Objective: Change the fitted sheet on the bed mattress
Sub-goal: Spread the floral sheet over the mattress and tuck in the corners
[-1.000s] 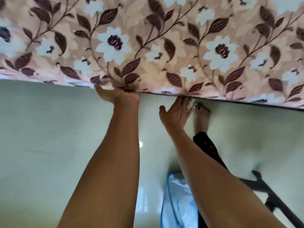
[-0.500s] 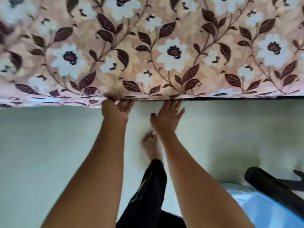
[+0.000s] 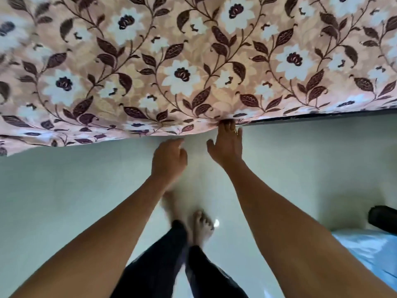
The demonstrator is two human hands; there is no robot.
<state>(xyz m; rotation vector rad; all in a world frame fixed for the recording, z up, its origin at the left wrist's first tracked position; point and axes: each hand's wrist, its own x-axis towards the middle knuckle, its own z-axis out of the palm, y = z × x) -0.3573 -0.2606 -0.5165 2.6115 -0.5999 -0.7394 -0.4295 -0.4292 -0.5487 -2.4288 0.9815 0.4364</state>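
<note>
Head view: peach floral fitted sheet (image 3: 193, 61) drapes the mattress edge; right hand (image 3: 225, 145) presses straight fingers under its hem; left hand (image 3: 168, 160) hangs loosely curled, empty; probably best tucking deep, evenly.

Bare arms (image 3: 103, 237), black trousers (image 3: 159, 267), bare feet (image 3: 203, 227), gold ring (image 3: 235, 132) on right hand (image 3: 225, 148).

Single head-worn wide-angle view, looking steeply down, close over the edge of the beige floral fitted sheet (image 3: 193, 72) and the pale glossy floor (image 3: 64, 190).
</note>
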